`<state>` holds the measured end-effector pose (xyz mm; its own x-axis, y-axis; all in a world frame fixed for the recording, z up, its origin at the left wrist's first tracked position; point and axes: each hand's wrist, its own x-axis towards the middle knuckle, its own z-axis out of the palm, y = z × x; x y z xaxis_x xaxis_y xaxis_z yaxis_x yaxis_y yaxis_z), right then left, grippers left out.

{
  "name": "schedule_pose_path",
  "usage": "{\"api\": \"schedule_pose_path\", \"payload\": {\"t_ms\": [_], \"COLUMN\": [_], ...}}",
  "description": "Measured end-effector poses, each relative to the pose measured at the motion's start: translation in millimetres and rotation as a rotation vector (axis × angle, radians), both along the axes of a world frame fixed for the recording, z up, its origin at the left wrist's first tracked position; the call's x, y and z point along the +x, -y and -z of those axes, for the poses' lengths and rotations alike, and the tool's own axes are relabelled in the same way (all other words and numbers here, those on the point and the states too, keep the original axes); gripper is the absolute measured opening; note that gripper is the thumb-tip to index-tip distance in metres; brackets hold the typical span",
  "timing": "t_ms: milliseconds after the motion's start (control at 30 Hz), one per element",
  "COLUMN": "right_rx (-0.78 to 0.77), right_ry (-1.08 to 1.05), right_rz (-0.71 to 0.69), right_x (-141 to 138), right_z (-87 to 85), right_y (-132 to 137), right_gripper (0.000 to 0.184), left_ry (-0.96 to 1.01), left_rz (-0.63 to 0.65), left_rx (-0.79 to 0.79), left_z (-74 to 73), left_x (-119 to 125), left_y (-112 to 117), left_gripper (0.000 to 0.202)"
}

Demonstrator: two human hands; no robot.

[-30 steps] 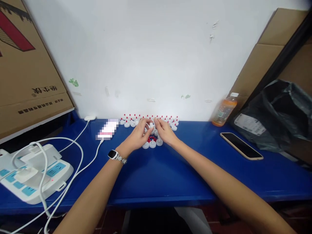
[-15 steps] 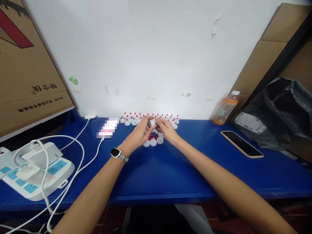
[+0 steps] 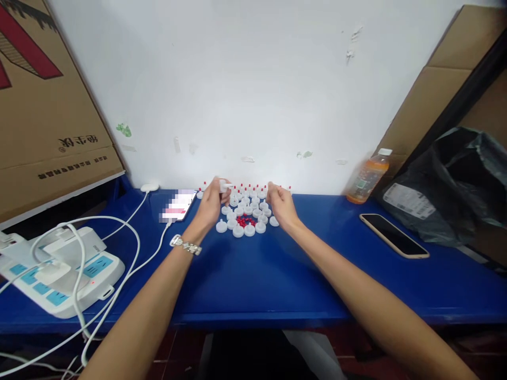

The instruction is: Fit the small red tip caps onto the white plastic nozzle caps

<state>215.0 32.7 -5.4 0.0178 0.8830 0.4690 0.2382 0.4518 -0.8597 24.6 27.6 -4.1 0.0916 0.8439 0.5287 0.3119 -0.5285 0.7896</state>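
My left hand [image 3: 210,203] is raised over the blue table [image 3: 253,274] with its fingers pinched on a small white cap [image 3: 224,185]. My right hand [image 3: 279,203] hovers to the right, fingers curled; what it holds, if anything, is too small to make out. Between the two hands lies a cluster of several white caps [image 3: 245,216] around a little heap of red plugs [image 3: 245,221]. A row of white caps with red tips [image 3: 253,189] stands along the wall behind. A watch with a metal band sits on my left wrist.
A white power strip [image 3: 59,274] with plugs and cables lies at the left. A phone on a charging cable [image 3: 177,206] lies left of the caps. An orange drink bottle [image 3: 364,179], a dark phone [image 3: 394,235] and a black bag [image 3: 455,184] are at the right. Cardboard boxes lean at both sides.
My hands were joined over the caps; they have moved apart, the left up and leftward with a white cap, the right to the right. More caps show between them.
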Motion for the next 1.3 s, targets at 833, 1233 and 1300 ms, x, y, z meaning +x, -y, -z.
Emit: {"api": "schedule_pose_path", "payload": {"t_ms": [833, 1233, 1300], "right_rx": [-0.069, 0.007, 0.019], "right_ry": [-0.055, 0.864, 0.902], "right_rz": [-0.297, -0.247, -0.266], "right_x": [-34, -60, -65], "right_z": [-11.7, -4.8, -5.6], "right_y": [-35, -80, -81], "right_gripper": [0.027, 0.008, 0.01], "left_ry": [-0.207, -0.511, -0.595], "left_rz": [-0.079, -0.326, -0.328], "left_rx": [0.058, 0.087, 0.058], "left_z": [-5.7, 7.7, 9.5], "left_x": [-19, -44, -44], "left_y": [3, -11, -11], "left_gripper": [0.037, 0.02, 0.022]}}
